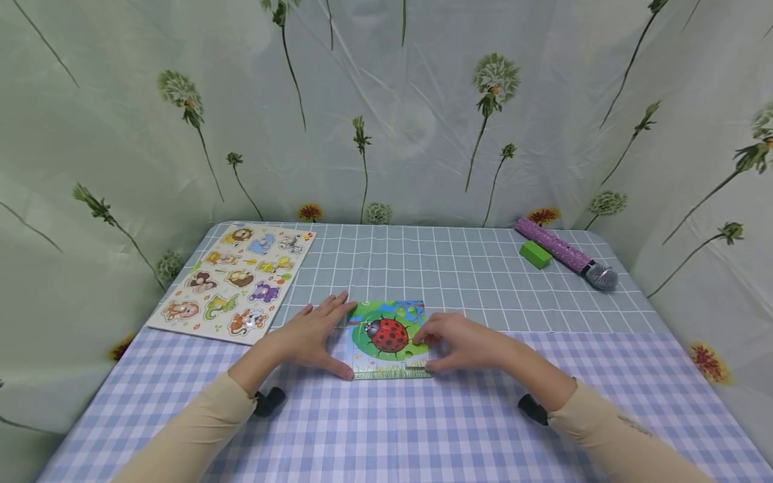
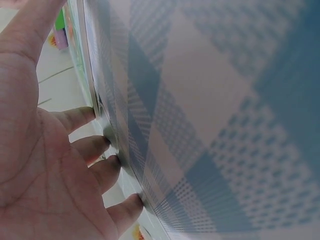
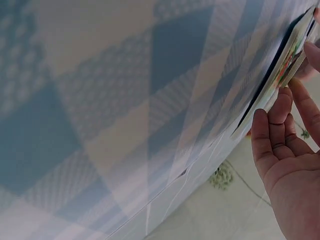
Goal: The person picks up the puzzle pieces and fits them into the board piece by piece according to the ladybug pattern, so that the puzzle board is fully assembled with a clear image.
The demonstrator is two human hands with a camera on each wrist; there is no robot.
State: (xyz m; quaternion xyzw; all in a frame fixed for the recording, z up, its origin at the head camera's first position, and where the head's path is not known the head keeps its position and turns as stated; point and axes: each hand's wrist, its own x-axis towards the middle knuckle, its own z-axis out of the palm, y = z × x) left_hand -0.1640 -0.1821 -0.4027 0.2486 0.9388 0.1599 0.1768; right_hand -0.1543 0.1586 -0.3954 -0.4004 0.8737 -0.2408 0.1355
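A square ladybug jigsaw puzzle [image 1: 387, 335] lies flat on the table, between the two hands. Along its left side my left hand [image 1: 311, 335] is spread, with the thumb at the near left corner and the index fingertip by the far left corner. In the left wrist view the other fingertips [image 2: 119, 161] rest on the tabletop. My right hand [image 1: 461, 342] bends over the puzzle's right side and pinches a puzzle piece [image 1: 417, 359] at the near right corner, fingers above and thumb at the edge. The right wrist view shows curled fingers [image 3: 280, 107] beside the board.
A white animal peg-puzzle board [image 1: 232, 282] lies at the back left. At the back right are a green block [image 1: 535, 255] and a purple glitter microphone [image 1: 558, 248] with a silver head. A floral curtain [image 1: 386, 107] hangs behind the table; a checked cloth [image 1: 386, 429] covers its near half.
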